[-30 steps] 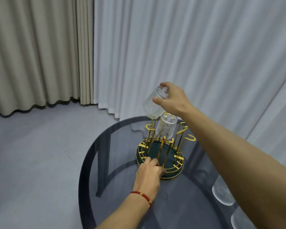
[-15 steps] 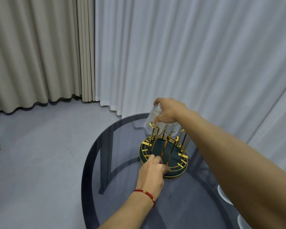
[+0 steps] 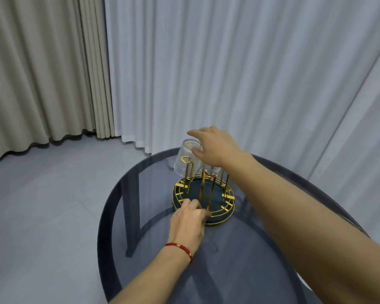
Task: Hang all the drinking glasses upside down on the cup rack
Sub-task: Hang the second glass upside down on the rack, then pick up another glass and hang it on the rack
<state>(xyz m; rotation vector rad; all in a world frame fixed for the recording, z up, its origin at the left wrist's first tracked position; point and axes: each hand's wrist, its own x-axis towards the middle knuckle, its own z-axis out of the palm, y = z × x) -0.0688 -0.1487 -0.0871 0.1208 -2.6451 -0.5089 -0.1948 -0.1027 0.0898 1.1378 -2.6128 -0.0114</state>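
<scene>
A gold wire cup rack with a dark green round base stands on the glass table. A clear ribbed drinking glass hangs upside down, tilted, on a far left prong. A second upside-down glass sits behind it, mostly hidden by my right hand. My right hand hovers just above and right of the first glass, fingers spread, holding nothing. My left hand, with a red bracelet at the wrist, grips the near rim of the rack's base.
The round dark glass table has a curved edge at the left and dark legs showing through it. Beige and white curtains hang behind. Grey floor lies to the left. A pale glass object shows at the lower right, beside my arm.
My right hand lowered the glass onto a far left prong, then let go and lifted off with fingers spread. My left hand stayed on the rack's base.
</scene>
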